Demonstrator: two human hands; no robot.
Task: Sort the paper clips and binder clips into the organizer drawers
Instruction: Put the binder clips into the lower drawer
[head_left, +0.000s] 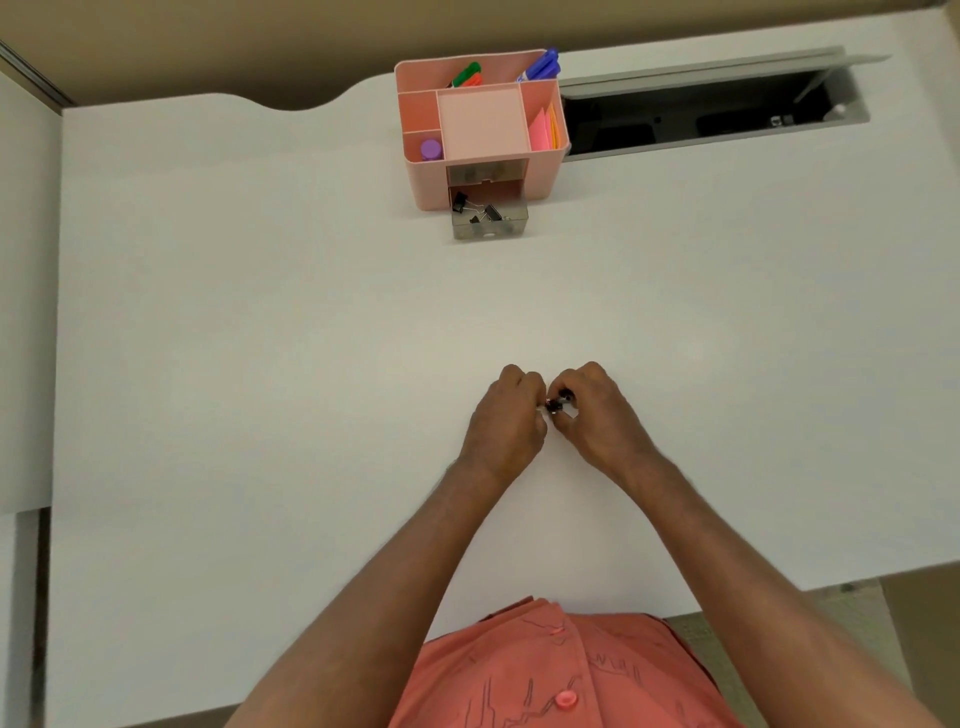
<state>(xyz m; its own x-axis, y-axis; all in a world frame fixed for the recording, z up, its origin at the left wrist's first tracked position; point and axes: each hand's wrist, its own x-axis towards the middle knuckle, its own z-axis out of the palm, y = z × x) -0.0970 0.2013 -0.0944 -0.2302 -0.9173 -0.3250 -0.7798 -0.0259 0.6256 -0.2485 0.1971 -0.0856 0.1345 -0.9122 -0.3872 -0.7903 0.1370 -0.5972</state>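
Observation:
A pink desk organizer stands at the far middle of the white table. Its lower clear drawer is pulled out and holds several black binder clips. The upper drawer is closed. In the middle of the table my left hand and my right hand meet with fingers curled. Between them they pinch a small black binder clip. Most of that clip is hidden by my fingers.
The organizer's top compartments hold markers, pink sticky notes and a purple cap. An open cable tray is sunk into the table to its right. A partition wall stands at the left.

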